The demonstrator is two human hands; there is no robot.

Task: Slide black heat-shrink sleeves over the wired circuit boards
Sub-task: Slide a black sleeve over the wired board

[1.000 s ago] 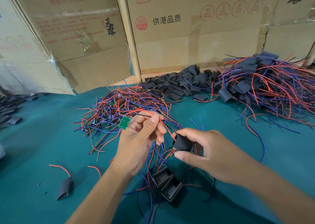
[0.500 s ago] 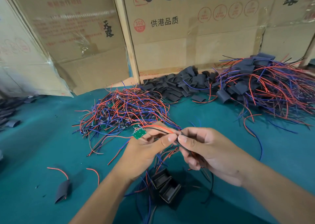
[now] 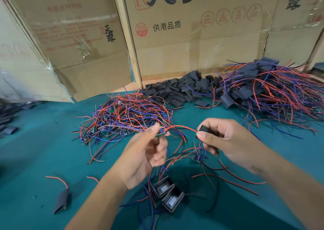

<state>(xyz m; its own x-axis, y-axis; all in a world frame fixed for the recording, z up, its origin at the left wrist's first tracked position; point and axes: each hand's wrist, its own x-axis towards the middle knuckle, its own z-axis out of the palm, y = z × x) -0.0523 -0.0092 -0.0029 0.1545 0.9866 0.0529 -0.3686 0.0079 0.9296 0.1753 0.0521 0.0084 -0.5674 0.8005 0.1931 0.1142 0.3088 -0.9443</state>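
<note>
Left hand point(image 3: 147, 152) pinches a small green circuit board point(image 3: 161, 134) by thumb and fingers, above the teal desk point(image 3: 43, 151). Right hand point(image 3: 224, 138) grips a black heat-shrink sleeve point(image 3: 204, 130); a red wire point(image 3: 180, 127) runs from board into sleeve. Unsleeved boards pile point(image 3: 122, 116) behind, loose sleeves pile point(image 3: 182, 89) by cardboard boxes point(image 3: 192, 46).

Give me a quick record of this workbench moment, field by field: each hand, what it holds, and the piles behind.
left hand: left hand pinches a small green circuit board by its wires
right hand: right hand pinches a black sleeve
link: red wire runs from the board into the sleeve
sleeve status: not yet over the board
middle pile: bare wired boards
back pile: empty sleeves
right pile: sleeved units
surface: teal table
</note>
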